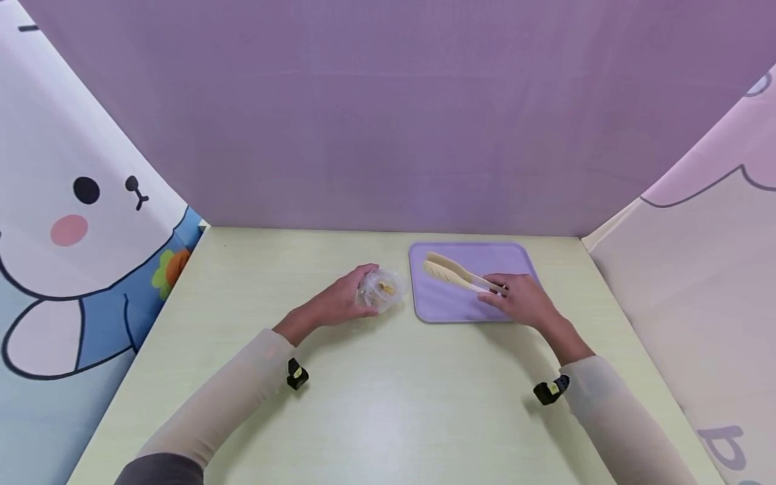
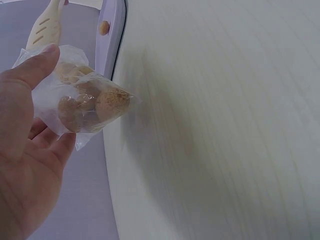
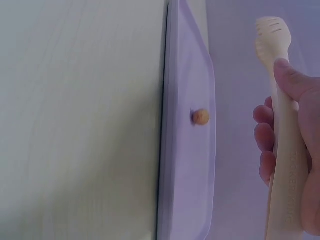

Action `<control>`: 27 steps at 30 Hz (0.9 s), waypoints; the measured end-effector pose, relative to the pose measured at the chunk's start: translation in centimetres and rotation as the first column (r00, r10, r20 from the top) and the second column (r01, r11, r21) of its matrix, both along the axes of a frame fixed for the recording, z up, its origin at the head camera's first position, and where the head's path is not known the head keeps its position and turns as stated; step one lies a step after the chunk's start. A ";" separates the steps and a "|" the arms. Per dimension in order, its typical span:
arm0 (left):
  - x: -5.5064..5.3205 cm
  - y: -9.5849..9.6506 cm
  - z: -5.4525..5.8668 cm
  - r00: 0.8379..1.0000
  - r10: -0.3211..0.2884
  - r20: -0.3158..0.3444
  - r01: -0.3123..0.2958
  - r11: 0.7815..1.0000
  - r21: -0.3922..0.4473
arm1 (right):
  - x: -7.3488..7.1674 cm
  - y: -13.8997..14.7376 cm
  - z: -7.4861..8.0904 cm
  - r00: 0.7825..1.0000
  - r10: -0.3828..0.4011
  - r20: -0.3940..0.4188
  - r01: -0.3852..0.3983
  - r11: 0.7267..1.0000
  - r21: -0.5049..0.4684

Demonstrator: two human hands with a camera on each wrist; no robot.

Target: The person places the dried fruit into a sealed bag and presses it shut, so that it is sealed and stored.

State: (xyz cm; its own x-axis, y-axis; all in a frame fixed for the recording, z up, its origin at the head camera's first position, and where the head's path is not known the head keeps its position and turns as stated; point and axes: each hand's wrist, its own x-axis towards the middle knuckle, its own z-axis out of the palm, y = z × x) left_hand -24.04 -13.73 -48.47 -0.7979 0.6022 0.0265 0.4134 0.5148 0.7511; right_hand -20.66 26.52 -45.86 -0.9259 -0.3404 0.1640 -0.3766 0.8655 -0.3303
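Note:
My left hand [image 1: 341, 296] holds a clear plastic bag [image 1: 380, 289] above the table, left of the purple tray [image 1: 436, 308]. Several round, rough brown balls [image 2: 112, 104] show through the film in the left wrist view, clustered toward the bag's pointed end; their kind is unclear. My right hand [image 1: 524, 300] grips beige tongs [image 3: 289, 150] by the handle, over the tray. The slotted tips of the tongs stand apart and point left, with nothing seen between them. One small brown ball [image 3: 200, 117] lies on the tray in the right wrist view; the head view does not show it.
A pale wooden table [image 1: 364, 404] carries the tray near its back edge. Behind it rises a purple backdrop [image 1: 388, 135]. Printed cloth panels [image 1: 54, 168] flank both sides. A small black wrist camera [image 1: 297, 374] sits on each sleeve.

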 end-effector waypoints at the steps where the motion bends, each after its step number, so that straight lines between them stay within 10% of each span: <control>1: 0.0 0.0 0.0 1.000 0.000 0.001 0.000 1.000 0.000 | 0.1 0.2 0.0 1.000 -0.006 0.003 0.006 1.000 -0.001; 27: 0.1 0.2 -0.1 1.000 0.008 0.011 -0.008 1.000 -0.007 | 1.7 5.1 -2.1 0.986 -0.142 0.084 0.139 0.989 0.040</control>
